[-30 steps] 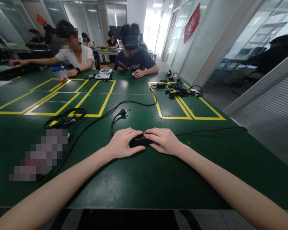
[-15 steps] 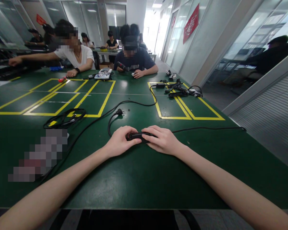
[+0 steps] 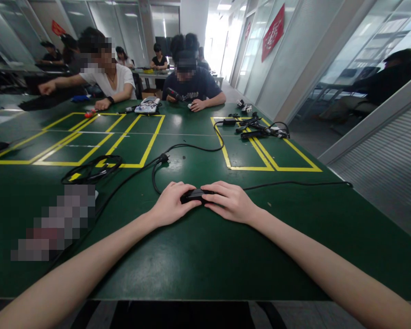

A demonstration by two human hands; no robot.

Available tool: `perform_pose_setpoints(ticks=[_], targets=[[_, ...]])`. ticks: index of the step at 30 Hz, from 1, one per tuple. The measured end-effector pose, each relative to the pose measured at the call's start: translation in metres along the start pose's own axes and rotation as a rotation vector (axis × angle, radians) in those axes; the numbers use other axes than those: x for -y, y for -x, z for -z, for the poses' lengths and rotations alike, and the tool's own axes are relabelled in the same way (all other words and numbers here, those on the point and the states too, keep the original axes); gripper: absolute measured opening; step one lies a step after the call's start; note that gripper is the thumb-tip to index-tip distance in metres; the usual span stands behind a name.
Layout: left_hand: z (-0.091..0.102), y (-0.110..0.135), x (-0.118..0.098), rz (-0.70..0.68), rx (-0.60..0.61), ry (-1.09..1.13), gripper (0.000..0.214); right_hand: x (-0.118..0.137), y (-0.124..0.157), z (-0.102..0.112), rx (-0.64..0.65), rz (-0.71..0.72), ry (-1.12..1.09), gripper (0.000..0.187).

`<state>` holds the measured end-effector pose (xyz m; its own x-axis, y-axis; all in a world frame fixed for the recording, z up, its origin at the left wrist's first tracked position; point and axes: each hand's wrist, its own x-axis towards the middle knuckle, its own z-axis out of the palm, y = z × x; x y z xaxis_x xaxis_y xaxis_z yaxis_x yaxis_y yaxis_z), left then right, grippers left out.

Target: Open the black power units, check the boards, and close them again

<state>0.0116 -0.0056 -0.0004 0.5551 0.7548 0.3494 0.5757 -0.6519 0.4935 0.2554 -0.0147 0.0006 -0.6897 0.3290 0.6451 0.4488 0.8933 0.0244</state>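
Observation:
Between my hands is a black power adapter (image 3: 193, 195), low over the green table (image 3: 178, 269). My left hand (image 3: 173, 203) grips its left end, thumb along the near side and fingers behind. Around the right end curl the fingers of my right hand (image 3: 228, 201), hiding that part. A thin black cable (image 3: 294, 183) runs off to the right from behind my right hand. On the other side a cord leads up from behind my left hand to a black plug (image 3: 163, 158), which lies against a longer cable (image 3: 130, 176).
A coiled black cable (image 3: 92, 170) and a blurred-out object (image 3: 60, 224) lie to the left. Tangled black cables and adapters (image 3: 256, 128) sit at the back right. Across the table are two people, near a white device (image 3: 147, 106). Yellow tape marks rectangles on the tabletop.
The plug has shifted left and slightly up, onto the long cable. The adapter has turned slightly in my hands. The person across at left has drawn the outstretched arm inward.

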Motion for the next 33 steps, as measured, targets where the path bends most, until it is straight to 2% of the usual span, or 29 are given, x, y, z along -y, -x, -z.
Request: perform_pose_setpoints(ticks=[5, 9, 11, 13, 15, 18, 20, 24, 28, 33], targets=[[0.004, -0.001, -0.003, 0.047, 0.037, 0.071, 0.026, -0.001, -0.002, 0.007, 0.116, 0.090, 0.088, 0.031], [0.003, 0.000, -0.005, 0.075, 0.072, 0.096, 0.026, -0.002, 0.000, 0.006, 0.164, 0.071, 0.131, 0.035], [0.003, 0.002, -0.007, 0.036, 0.012, 0.053, 0.029, -0.005, 0.003, 0.008, 0.143, 0.047, 0.139, 0.036], [0.004, 0.003, -0.009, -0.032, -0.112, -0.012, 0.038, -0.011, 0.007, 0.012, 0.063, -0.009, 0.132, 0.038], [0.007, 0.004, -0.010, -0.118, -0.246, -0.099, 0.043, -0.021, 0.012, 0.019, -0.047, -0.109, 0.108, 0.042], [0.009, 0.004, -0.008, -0.160, -0.311, -0.201, 0.030, -0.040, 0.021, 0.032, -0.183, -0.323, 0.096, 0.045], [0.008, 0.003, -0.004, -0.141, -0.252, -0.190, 0.025, -0.055, 0.028, 0.041, -0.283, -0.470, 0.126, 0.044], [0.003, 0.003, 0.003, -0.160, -0.038, -0.091, 0.018, -0.088, 0.045, 0.059, -0.509, -0.734, 0.183, 0.048], [0.001, 0.003, 0.006, -0.154, -0.019, -0.074, 0.017, -0.109, 0.061, 0.078, -0.694, -0.987, 0.227, 0.054], [0.003, 0.003, 0.006, -0.138, 0.006, -0.079, 0.019, -0.122, 0.085, 0.094, -0.730, -1.204, 0.316, 0.051]])
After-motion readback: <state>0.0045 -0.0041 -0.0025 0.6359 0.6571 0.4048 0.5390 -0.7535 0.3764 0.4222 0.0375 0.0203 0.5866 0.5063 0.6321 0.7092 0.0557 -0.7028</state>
